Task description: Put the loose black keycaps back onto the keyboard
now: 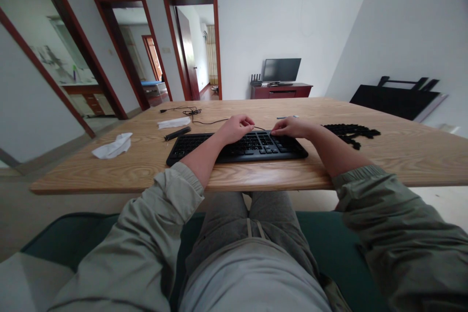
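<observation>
Olive jacket sleeves (380, 224) lead to the left hand (236, 129) and right hand (292, 127), each grip curled on the black keyboard (237, 148); clamping cannot be told. Snagging the thin black cable (215, 121) could skew the keyboard on the table (109, 175).

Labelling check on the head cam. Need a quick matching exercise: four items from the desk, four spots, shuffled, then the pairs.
Items:
1. right hand
2. crumpled white tissue
3. pile of black keycaps
4. black cable

Spots:
A. right of the black keyboard
B. far left of the keyboard
C. on the keyboard
D. looped behind the keyboard

Pairs: 1C, 2B, 3A, 4D
</observation>
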`<control>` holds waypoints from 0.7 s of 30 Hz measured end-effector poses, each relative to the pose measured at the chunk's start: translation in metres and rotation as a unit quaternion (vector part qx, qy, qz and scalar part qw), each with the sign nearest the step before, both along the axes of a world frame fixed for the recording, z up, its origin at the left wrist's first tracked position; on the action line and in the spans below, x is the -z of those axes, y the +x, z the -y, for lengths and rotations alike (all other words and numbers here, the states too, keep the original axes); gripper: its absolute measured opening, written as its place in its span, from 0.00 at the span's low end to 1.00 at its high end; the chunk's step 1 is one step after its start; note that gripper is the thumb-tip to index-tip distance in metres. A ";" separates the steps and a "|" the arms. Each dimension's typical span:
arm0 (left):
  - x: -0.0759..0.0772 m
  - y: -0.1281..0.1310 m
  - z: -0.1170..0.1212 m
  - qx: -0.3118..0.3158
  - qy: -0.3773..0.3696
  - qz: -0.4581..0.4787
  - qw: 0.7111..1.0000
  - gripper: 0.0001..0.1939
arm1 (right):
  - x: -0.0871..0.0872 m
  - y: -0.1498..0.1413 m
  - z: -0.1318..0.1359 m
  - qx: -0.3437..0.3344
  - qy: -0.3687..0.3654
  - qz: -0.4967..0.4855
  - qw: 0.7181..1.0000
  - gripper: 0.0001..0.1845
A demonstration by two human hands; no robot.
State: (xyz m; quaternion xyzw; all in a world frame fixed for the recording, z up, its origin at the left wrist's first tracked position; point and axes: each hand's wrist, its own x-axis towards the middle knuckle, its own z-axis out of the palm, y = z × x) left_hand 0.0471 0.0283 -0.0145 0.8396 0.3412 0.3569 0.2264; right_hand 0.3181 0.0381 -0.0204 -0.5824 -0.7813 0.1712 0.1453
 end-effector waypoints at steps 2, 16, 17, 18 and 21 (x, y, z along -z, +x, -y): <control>0.000 0.000 0.000 0.000 0.001 -0.006 1.000 0.09 | -0.004 0.000 -0.003 -0.004 -0.019 0.002 1.000 0.26; 0.001 0.000 -0.001 0.000 0.006 -0.024 1.000 0.11 | -0.028 -0.011 -0.010 0.065 -0.102 0.145 0.982 0.30; 0.001 0.001 0.000 -0.001 0.007 -0.024 1.000 0.10 | -0.027 -0.013 -0.008 0.068 -0.093 0.156 0.981 0.30; 0.000 0.001 0.000 -0.002 0.009 -0.024 1.000 0.10 | -0.025 -0.014 -0.005 0.064 -0.081 0.162 0.981 0.29; 0.001 0.000 0.000 0.001 0.010 -0.019 1.000 0.10 | -0.018 -0.012 0.005 0.055 -0.021 0.128 0.990 0.27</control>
